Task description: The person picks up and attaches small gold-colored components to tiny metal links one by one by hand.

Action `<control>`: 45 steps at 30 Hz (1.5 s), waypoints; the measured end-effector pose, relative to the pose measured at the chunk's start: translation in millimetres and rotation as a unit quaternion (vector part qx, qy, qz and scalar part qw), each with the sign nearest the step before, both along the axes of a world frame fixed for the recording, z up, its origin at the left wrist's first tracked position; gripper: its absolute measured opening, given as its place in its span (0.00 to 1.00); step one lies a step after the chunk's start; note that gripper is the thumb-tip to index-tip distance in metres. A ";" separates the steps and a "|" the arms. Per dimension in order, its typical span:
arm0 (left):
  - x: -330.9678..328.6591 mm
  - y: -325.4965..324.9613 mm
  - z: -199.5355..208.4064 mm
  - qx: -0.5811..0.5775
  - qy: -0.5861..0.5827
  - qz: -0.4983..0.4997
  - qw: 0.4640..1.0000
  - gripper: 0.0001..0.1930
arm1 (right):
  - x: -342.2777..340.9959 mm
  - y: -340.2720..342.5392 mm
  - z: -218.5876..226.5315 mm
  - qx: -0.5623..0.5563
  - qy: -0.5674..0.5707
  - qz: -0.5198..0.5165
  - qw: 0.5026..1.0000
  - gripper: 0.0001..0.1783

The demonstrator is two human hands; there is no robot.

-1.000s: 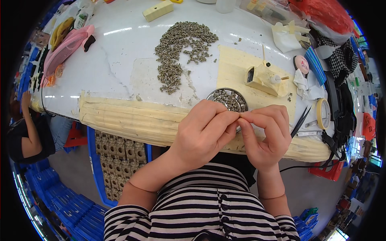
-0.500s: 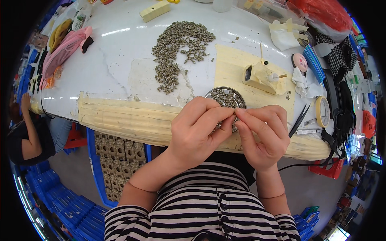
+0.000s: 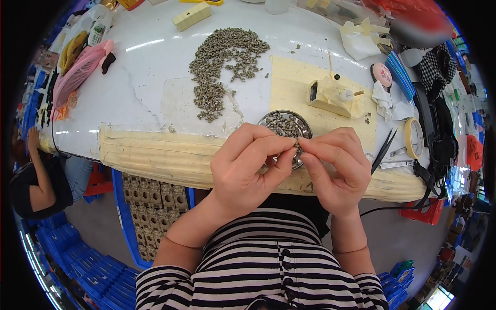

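My left hand (image 3: pixel 247 168) and my right hand (image 3: pixel 338 170) meet fingertip to fingertip over a round metal dish (image 3: pixel 308 122). Both are closed in a pinch, thumb against forefinger. Between them sits something tiny, mostly covered by the fingertips; I cannot make out its kind. Small metal parts (image 3: pixel 283 125) fill the dish, shaped like short screws or pins. Beyond it, a large curved heap of similar small metal pieces (image 3: pixel 206 77) spreads over the white tabletop (image 3: pixel 150 67).
A taped block with a small spindle (image 3: pixel 336 97) stands right of the dish on cream paper. Farther right are black tweezers (image 3: pixel 384 150), a tape roll (image 3: pixel 414 137) and a pink round case (image 3: pixel 381 75). Below the padded edge lies a blue crate (image 3: pixel 124 206) of metal blocks. Another person (image 3: pixel 39 178) sits left.
Both hands have shifted slightly left, and their fingertips are still together over the dish. The view has moved a little; the heap and dish appear unchanged.
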State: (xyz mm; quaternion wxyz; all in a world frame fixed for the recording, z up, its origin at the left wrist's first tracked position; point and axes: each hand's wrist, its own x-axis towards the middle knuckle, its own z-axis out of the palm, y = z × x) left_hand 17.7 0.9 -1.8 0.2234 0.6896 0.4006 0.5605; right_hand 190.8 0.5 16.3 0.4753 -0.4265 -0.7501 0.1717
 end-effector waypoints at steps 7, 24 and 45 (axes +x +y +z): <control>1.7 -0.9 1.4 0.000 0.006 0.002 1.000 0.10 | 0.4 0.9 -2.6 -0.014 0.004 -0.015 1.000 0.12; 0.9 0.7 -3.8 0.088 0.077 -0.011 0.993 0.15 | -0.3 -1.5 -2.9 -0.065 0.044 -0.026 0.997 0.05; 3.4 -0.1 -7.5 0.115 0.141 0.010 0.983 0.12 | 0.1 -1.2 -4.4 0.048 -0.057 -0.039 0.996 0.08</control>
